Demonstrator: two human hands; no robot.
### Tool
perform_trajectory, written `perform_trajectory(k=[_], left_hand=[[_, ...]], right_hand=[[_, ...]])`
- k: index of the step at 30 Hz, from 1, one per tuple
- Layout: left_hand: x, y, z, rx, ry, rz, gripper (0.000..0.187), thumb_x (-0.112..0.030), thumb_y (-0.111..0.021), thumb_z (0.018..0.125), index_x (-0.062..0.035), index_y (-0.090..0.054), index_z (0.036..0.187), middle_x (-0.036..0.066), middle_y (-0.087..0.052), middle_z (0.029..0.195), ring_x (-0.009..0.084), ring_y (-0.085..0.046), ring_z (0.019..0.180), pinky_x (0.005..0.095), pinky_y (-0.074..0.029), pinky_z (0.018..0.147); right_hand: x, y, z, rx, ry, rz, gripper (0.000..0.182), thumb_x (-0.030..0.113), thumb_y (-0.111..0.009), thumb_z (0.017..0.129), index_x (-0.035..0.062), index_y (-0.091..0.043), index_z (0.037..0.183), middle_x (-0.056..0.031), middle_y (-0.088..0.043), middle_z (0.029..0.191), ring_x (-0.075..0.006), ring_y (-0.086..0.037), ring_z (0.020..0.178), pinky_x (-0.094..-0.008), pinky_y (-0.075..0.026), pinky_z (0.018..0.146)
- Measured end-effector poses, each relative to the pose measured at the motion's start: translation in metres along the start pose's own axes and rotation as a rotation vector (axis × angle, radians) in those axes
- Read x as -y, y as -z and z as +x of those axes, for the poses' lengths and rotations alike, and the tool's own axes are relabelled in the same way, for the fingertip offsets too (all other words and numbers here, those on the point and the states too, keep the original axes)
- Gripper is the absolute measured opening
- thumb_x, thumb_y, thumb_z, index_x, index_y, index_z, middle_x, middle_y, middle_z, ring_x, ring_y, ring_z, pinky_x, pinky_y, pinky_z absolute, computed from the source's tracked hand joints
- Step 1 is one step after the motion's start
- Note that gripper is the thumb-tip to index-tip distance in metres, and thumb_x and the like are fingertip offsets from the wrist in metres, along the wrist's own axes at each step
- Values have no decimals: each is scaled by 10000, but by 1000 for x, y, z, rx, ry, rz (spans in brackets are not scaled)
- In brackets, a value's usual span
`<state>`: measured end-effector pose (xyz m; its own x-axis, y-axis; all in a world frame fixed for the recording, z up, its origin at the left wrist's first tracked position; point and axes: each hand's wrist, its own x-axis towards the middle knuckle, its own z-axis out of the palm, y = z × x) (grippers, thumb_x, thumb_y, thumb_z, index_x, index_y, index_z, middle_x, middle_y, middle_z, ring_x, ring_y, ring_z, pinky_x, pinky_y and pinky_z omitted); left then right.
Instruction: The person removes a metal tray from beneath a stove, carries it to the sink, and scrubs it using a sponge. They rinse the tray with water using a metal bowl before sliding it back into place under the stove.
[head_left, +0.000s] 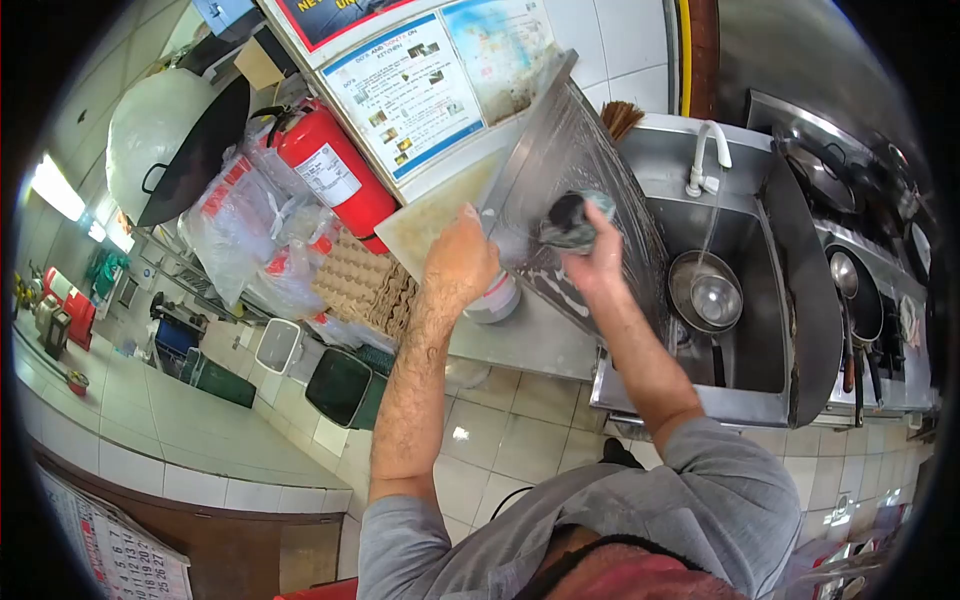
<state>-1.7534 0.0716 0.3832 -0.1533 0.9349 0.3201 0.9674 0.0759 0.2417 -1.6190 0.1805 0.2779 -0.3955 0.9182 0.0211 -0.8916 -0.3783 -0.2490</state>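
Observation:
My right hand (598, 258) grips a dark grey-green scrubbing pad (568, 228) against a wet metal sheet (620, 205) streaked with suds. The sheet is tilted on the counter beside the sink. My left hand (462, 262) is closed at the sheet's left edge, and its fingertips are partly hidden; what it grips cannot be made out. Just below that hand stands a white tub (494, 302) with a label, on the steel counter (530, 345).
Water runs from a white faucet (708, 150) into pans (704, 290) in the sink (752, 345). A fire extinguisher (335, 170) and egg trays (362, 285) are at left. Woks and ladles (845, 275) lie at right. A green bin (340, 385) stands below.

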Motion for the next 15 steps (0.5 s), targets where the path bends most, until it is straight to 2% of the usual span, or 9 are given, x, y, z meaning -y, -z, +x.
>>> perform_trajectory(k=[1, 3, 4, 6, 8, 9, 11, 13, 15], left_hand=[[0, -1, 0, 36, 33, -20, 492, -103, -555, 764, 107, -390, 1178, 316, -541, 1019, 431, -521, 986, 445, -420, 853], [8, -5, -1, -7, 8, -53, 475, -94, -544, 765, 99, -396, 1174, 319, -536, 1017, 436, -518, 978, 448, -421, 841], [9, -4, -3, 14, 10, -79, 464, -86, -538, 767, 91, -399, 1172, 317, -536, 1016, 438, -517, 974, 448, -421, 835], [11, -4, -2, 48, 53, -54, 428, -85, -534, 781, 72, -413, 1160, 303, -539, 1019, 438, -515, 973, 443, -421, 829], [11, -6, -6, -14, 61, -43, 420, -90, -541, 786, 64, -420, 1158, 292, -545, 1023, 431, -519, 978, 439, -423, 830], [9, -7, -5, -71, 53, -41, 412, -95, -548, 791, 55, -426, 1155, 281, -550, 1027, 423, -524, 982, 435, -425, 830], [1, -3, 0, -54, 99, -84, 410, -107, -570, 793, 47, -439, 1150, 261, -563, 1028, 403, -535, 987, 425, -430, 832], [-1, -4, 4, -29, 197, -93, 407, -99, -582, 785, 31, -449, 1147, 245, -577, 1017, 390, -548, 978, 414, -436, 828], [-1, -7, 6, -32, 229, -96, 399, -103, -586, 784, 17, -459, 1142, 242, -585, 997, 375, -562, 961, 394, -443, 822]], right_hand=[[-14, -24, -8, 20, 47, -42, 283, 210, -594, 820, 61, -541, 1054, -65, -592, 965, -224, -559, 919, -383, -415, 863], [-53, -66, -17, 51, 1, -133, 398, 120, -644, 770, 55, -461, 1117, -78, -538, 1034, -203, -510, 976, -364, -390, 893], [-63, -74, -6, 61, -6, -126, 398, 120, -644, 770, 55, -461, 1117, -78, -538, 1034, -203, -510, 976, -364, -390, 893], [-75, -86, 23, -66, 338, -221, 579, -3, -665, 698, 53, -352, 1182, -107, -466, 1118, -197, -463, 1018, -340, -369, 911], [-37, -83, 112, -222, 490, -494, 672, -77, -651, 650, 48, -286, 1200, -129, -436, 1134, -225, -464, 1014, -338, -368, 918], [-12, -83, 166, -247, 547, -504, 672, -61, -659, 632, 35, -299, 1191, -141, -447, 1116, -243, -469, 1013, -329, -377, 911], [41, -71, 277, -255, 603, -611, 662, -31, -662, 627, -17, -289, 1174, -181, -452, 1123, -255, -477, 1027, -341, -395, 900], [80, -73, 321, -257, 450, -585, 697, -7, -670, 636, -36, -262, 1201, -189, -455, 1115, -261, -474, 1034, -344, -390, 913], [92, -74, 318, -279, 472, -690, 715, 43, -681, 651, -40, -264, 1226, -205, -446, 1146, -273, -476, 1043, -351, -387, 920]])
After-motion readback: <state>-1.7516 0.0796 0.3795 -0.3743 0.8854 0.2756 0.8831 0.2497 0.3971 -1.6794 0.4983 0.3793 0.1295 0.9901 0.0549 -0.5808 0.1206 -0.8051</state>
